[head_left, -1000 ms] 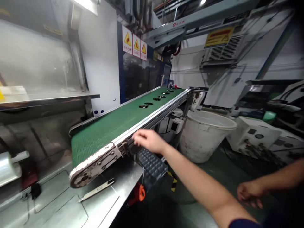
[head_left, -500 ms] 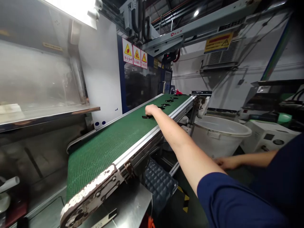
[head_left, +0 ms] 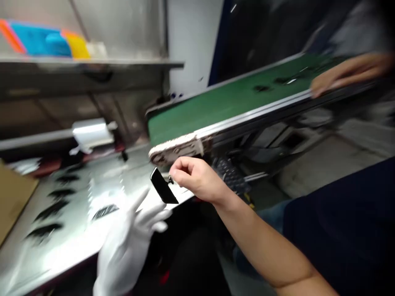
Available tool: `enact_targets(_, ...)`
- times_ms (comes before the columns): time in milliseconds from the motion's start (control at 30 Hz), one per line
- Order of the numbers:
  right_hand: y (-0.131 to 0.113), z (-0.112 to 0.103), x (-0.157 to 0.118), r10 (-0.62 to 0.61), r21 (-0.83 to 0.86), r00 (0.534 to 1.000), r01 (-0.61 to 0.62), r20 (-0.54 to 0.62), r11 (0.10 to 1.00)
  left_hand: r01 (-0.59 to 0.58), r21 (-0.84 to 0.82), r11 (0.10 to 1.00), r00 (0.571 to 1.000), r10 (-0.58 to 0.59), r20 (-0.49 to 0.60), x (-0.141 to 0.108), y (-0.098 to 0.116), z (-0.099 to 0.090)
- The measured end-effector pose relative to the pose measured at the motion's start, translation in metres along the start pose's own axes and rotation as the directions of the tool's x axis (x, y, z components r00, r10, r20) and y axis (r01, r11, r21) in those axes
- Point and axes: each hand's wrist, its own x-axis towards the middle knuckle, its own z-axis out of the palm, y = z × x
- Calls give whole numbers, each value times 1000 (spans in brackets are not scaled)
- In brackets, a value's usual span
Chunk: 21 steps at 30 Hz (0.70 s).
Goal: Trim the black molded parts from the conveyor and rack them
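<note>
My right hand (head_left: 199,179), bare, pinches the short stem of a flat black plastic part (head_left: 163,187) between thumb and fingers. The part hangs tilted over the front edge of the bright metal table (head_left: 77,242). Below and to its left is my left hand (head_left: 129,238) in a white glove, blurred, its fingers spread, with nothing seen in it; whether a fingertip touches the part I cannot tell. Several similar dark parts (head_left: 51,209) lie in a row on the table's left side. A small dark ribbed piece (head_left: 105,211) rests near the table's middle.
A green conveyor belt (head_left: 197,109) runs up to the right, carrying several black parts (head_left: 282,80). Another person's hand (head_left: 336,78) rests at its near rail. A white roll (head_left: 92,133) stands behind the table, cardboard (head_left: 12,197) at its left, a shelf (head_left: 138,62) above.
My view has swung left and down to the table. My right hand has left the conveyor and now holds a black part. My gloved left hand has come into view.
</note>
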Motion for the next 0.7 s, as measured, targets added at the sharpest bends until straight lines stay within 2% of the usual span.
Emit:
enact_targets(33,12,22,-18,51,8,999,-51,16,999,62,-58,996,996,-66,-67,-10,-9,-7)
enact_targets(100,33,49,-46,129,-22,992,-129,5,991,112,-135,984,988,-125,-92,-23,-29,-19)
enact_targets(200,60,66,-71,219,-58,976,-219,-2,974,142,-176,974,986,-155,-62,-36,-56,-34)
enact_targets(300,76,75,-92,289,-86,957,-288,-3,954,174,-230,958,979,-194,-67,-50,-77,-42)
enact_targets(433,84,84,-110,355,-68,935,-353,22,933,194,-295,935,973,-223,-65,-66,-95,-49)
enact_targets(567,87,85,-114,351,13,930,-354,109,935,181,-316,931,975,-211,-64,-73,-102,-52)
enact_targets(700,93,81,-112,349,140,904,-389,246,910,174,-282,943,978,-199,-60,-73,-101,-53)
